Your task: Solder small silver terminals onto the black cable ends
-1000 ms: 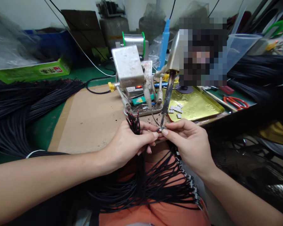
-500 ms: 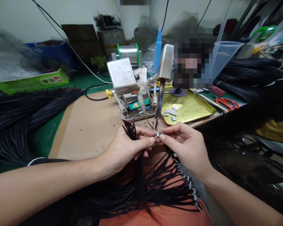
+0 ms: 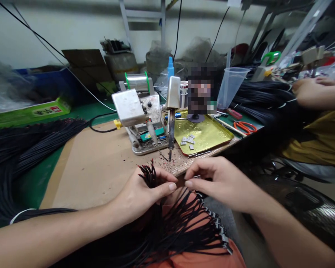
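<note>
My left hand [image 3: 143, 195] is closed around a bundle of thin black cables [image 3: 149, 174], whose red-tipped ends stick up above the thumb. Just right of it, my right hand [image 3: 223, 182] pinches thumb and forefinger together. A small metal glint between those fingers looks like a connector [image 3: 196, 177], mostly hidden. Across my lap, below both hands, spread black cables with silver connectors [image 3: 222, 232] on their ends. Beyond the hands a soldering iron [image 3: 171, 128] points straight down in a metal stand [image 3: 129, 108], its tip apart from my fingers.
A gold tray [image 3: 219, 136] holds several loose metal connectors [image 3: 187, 140]. Orange-handled scissors [image 3: 245, 127] lie right of it. Cardboard [image 3: 89, 160] covers the bench, with heaped black cables [image 3: 19, 149] at left. Another person's hand [image 3: 309, 91] is at far right, above a fan [image 3: 303, 219].
The view has shifted, so the bench sits lower and further left. Both hands have drawn away from the iron's tip. A gap has opened between the fingertips; the connector is now mostly hidden.
</note>
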`<state>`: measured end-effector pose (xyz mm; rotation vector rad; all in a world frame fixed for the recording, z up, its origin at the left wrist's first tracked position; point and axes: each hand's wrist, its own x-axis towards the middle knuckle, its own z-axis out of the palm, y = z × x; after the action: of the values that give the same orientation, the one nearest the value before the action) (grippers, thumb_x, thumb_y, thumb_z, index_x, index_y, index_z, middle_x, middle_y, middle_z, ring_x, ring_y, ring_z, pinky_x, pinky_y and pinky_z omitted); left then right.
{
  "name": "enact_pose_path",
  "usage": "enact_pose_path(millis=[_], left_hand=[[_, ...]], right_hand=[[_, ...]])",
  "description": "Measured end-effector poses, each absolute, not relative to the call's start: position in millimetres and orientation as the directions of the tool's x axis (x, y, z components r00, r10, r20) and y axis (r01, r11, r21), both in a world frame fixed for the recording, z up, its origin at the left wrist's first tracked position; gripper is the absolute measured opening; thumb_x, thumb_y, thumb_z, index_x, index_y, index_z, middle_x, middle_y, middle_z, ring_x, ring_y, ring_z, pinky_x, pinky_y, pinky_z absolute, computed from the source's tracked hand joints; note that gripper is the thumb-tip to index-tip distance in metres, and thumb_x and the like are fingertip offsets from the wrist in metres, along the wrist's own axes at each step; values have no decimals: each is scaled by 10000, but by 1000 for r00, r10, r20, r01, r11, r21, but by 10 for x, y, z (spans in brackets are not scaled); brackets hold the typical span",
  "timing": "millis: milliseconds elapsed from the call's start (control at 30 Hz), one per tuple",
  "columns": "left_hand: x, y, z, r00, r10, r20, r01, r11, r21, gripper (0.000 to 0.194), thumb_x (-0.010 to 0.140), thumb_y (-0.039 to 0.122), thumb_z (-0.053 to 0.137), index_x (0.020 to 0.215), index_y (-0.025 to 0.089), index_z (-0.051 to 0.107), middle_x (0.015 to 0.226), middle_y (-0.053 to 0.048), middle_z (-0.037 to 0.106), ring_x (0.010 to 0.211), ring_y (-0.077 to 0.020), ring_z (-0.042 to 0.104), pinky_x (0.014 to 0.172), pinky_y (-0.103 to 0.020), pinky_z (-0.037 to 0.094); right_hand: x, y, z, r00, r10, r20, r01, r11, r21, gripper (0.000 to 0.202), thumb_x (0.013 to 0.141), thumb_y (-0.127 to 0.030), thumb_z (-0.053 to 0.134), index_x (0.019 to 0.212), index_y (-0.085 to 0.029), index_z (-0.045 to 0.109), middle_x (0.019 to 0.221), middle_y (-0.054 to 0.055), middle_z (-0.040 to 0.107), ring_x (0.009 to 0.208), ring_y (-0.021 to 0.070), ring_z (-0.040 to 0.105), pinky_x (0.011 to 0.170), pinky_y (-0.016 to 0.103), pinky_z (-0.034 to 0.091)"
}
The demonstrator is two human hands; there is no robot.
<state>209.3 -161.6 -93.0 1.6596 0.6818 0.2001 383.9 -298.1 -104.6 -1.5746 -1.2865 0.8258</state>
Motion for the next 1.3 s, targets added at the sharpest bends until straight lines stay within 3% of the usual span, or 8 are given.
enact_pose_path(millis=[133,267,433,567,767,1033,1200,1300], left_hand=[[2065,-1614,-986,857,446,-258,292,-7,956,171,753,243,788,877,133,746,727,-31,705,638,-131,612,609,-229,497],[2063,-1607,-1081,916,323,-239,224,84,971,224,723,175,793,932,131,724,824,-43,692,762,-159,627,719,-269,515],[2096,-1594,-1114,947,276,-164,140,107,984,204,710,150,803,871,140,678,845,-25,655,839,-178,608,787,-289,496],[2093,-1584,-1069,958,256,-131,124,41,991,144,742,103,755,855,153,681,847,-6,658,843,-160,597,808,-271,492],[2069,-1587,-1007,944,303,-130,157,-68,985,46,773,141,729,814,147,708,809,-23,696,801,-178,634,783,-288,518],[2035,-1586,-1033,911,356,-208,212,29,977,147,734,227,788,830,125,743,880,-88,748,819,-224,693,792,-333,549],[2043,-1582,-1028,922,340,-186,192,17,981,184,699,257,828,771,115,736,899,-94,728,849,-223,668,798,-317,523],[2055,-1590,-1018,933,303,-196,209,-13,978,150,726,239,803,779,119,730,802,-54,687,795,-193,623,752,-289,494]], right_hand=[[4041,-3093,-905,205,978,30,527,-84,-846,91,865,-226,684,883,-220,773,809,15,739,713,162,645,619,264,493],[3783,-3003,-980,275,959,65,432,-63,-900,164,827,-221,734,986,-258,745,860,-4,717,724,148,614,622,258,490],[3414,-2844,-1135,328,928,175,424,21,-906,160,768,-152,766,855,-227,654,835,-21,626,689,115,560,593,233,459],[3434,-2824,-1160,325,929,180,408,34,-912,127,854,-198,701,753,-208,625,761,-16,600,690,125,555,606,251,441],[3554,-2865,-1149,281,956,89,207,30,-978,193,971,-310,565,843,-204,662,798,10,678,755,162,627,706,282,497],[3606,-3004,-1333,115,974,-194,407,-224,-885,91,848,-169,650,815,-224,715,748,-9,697,675,153,604,572,242,436],[3589,-2968,-1275,178,964,-197,300,-244,-922,89,792,-165,719,864,-216,712,780,-6,704,707,156,613,607,250,477],[3572,-2951,-1171,261,960,-100,159,-145,-977,194,804,-231,762,987,-231,699,863,6,716,762,163,637,665,268,517]])
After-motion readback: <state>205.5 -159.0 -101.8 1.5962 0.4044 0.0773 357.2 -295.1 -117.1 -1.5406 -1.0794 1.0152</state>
